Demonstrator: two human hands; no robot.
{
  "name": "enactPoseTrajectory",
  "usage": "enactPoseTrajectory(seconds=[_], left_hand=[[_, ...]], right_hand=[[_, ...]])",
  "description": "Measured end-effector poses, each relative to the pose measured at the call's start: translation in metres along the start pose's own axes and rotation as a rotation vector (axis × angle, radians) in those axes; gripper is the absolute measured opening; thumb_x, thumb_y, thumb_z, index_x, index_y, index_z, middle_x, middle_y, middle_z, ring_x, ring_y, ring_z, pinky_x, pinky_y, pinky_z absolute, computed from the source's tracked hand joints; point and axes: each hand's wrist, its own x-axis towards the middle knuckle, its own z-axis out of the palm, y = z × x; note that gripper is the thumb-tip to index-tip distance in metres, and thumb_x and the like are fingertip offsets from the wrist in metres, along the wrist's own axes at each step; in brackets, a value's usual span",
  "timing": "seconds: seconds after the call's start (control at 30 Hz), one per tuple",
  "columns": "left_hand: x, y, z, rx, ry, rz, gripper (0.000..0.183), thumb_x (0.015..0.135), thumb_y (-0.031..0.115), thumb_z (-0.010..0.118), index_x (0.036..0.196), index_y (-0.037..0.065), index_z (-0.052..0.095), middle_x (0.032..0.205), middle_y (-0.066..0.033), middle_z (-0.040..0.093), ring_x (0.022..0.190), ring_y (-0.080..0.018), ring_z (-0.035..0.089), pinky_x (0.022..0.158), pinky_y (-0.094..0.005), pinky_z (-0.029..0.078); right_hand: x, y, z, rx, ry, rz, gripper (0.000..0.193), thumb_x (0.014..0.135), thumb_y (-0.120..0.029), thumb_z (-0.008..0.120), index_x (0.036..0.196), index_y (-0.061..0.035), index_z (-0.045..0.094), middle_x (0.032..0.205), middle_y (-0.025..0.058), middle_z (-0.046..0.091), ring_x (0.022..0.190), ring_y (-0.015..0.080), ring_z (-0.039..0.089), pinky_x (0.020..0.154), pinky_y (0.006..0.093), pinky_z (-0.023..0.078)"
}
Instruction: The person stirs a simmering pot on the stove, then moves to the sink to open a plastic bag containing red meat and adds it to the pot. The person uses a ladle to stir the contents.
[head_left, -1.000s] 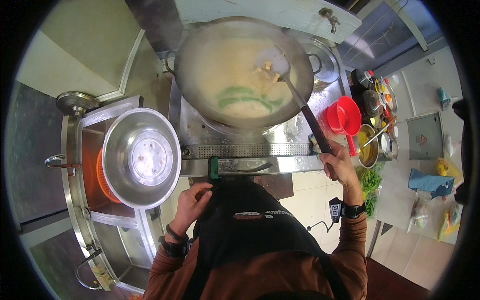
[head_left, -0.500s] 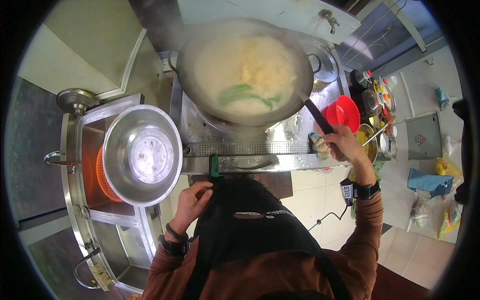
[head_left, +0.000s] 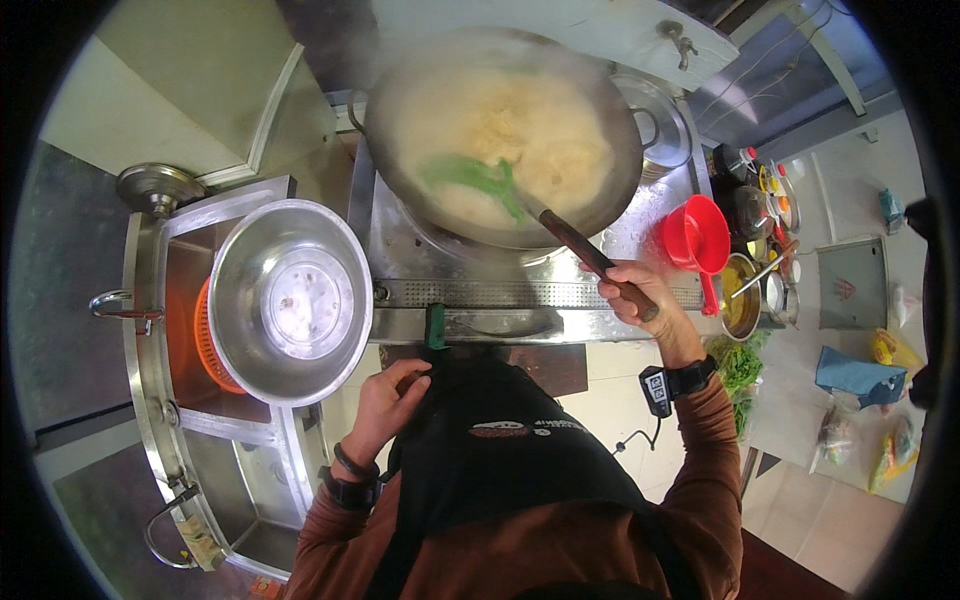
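Note:
A large wok [head_left: 625, 200] with two loop handles holds steaming, cloudy liquid with pale yellowish lumps. Green leaves [head_left: 470, 175] float near its front side. My right hand [head_left: 640, 295] is wrapped round the dark handle of a long wok utensil [head_left: 580, 245], which slants over the wok's near rim. Its metal end goes down beside the leaves, so I cannot tell whether it is a spatula or a ladle. My left hand [head_left: 385, 405] hangs by the black apron [head_left: 510, 430], fingers loosely curled with nothing visible in them.
A big metal basin [head_left: 345, 290] rests over the sink at left, above an orange basket [head_left: 207, 345]. Right of the wok sit a red plastic scoop [head_left: 695, 235], a lidded pot [head_left: 655, 125], several bottles [head_left: 750, 205] and a pot of yellow liquid [head_left: 740, 310]. Leafy greens [head_left: 740, 370] lie below.
My right hand has moved left and slightly down with the utensil, whose metal end has gone further left to the leaves. The leaves have shifted and bunched. My left hand has barely moved.

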Motion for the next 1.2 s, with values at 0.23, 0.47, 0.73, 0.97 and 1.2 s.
enactPoseTrajectory(seconds=[0.23, 0.47, 0.73, 0.97, 1.2], left_hand=[[-0.002, -0.005, -0.002, -0.006, 0.028, -0.028, 0.022, 0.086, 0.012, 0.067, 0.107, 0.005, 0.067, 0.079, -0.0097, 0.069, 0.065, -0.0152, 0.065, 0.062, -0.0283, 0.051], [0.002, -0.001, 0.001, -0.012, 0.013, -0.042, 0.022, 0.086, 0.012, 0.067, 0.107, 0.005, 0.067, 0.076, -0.0087, 0.068, 0.064, -0.0156, 0.064, 0.062, -0.0283, 0.05], [0.007, 0.005, 0.006, 0.011, 0.0, 0.005, 0.022, 0.086, 0.014, 0.067, 0.107, 0.006, 0.067, 0.075, -0.0085, 0.068, 0.064, -0.0151, 0.064, 0.061, -0.0284, 0.05], [0.008, 0.009, 0.009, 0.023, -0.015, -0.014, 0.022, 0.087, 0.014, 0.067, 0.107, 0.006, 0.067, 0.076, -0.009, 0.068, 0.065, -0.015, 0.064, 0.062, -0.0282, 0.051], [0.008, 0.01, 0.011, 0.022, -0.03, -0.01, 0.022, 0.087, 0.015, 0.067, 0.107, 0.006, 0.067, 0.076, -0.0092, 0.068, 0.065, -0.0158, 0.064, 0.063, -0.0285, 0.051]], right_hand=[[0.015, 0.014, 0.0, -0.068, 0.018, -0.125, 0.044, 0.092, -0.016, 0.054, 0.13, 0.0045, 0.047, 0.07, 0.0036, 0.053, 0.036, 0.0075, 0.043, 0.031, 0.0201, 0.034], [-0.002, 0.01, 0.003, -0.202, 0.092, -0.232, 0.043, 0.09, -0.014, 0.055, 0.128, 0.0044, 0.047, 0.069, 0.0042, 0.054, 0.036, 0.01, 0.046, 0.031, 0.021, 0.034], [-0.032, 0.013, 0.0, -0.281, 0.178, -0.251, 0.044, 0.087, -0.01, 0.058, 0.127, 0.0057, 0.046, 0.068, 0.0057, 0.053, 0.035, 0.0119, 0.047, 0.031, 0.0217, 0.036], [-0.055, 0.018, 0.0, -0.333, 0.244, -0.289, 0.051, 0.085, -0.007, 0.059, 0.131, 0.0071, 0.044, 0.067, 0.0054, 0.053, 0.034, 0.0118, 0.046, 0.031, 0.0216, 0.036], [-0.068, 0.022, 0.001, -0.333, 0.26, -0.301, 0.052, 0.082, -0.005, 0.058, 0.131, 0.0076, 0.045, 0.066, 0.0054, 0.053, 0.035, 0.011, 0.046, 0.031, 0.0216, 0.036]])
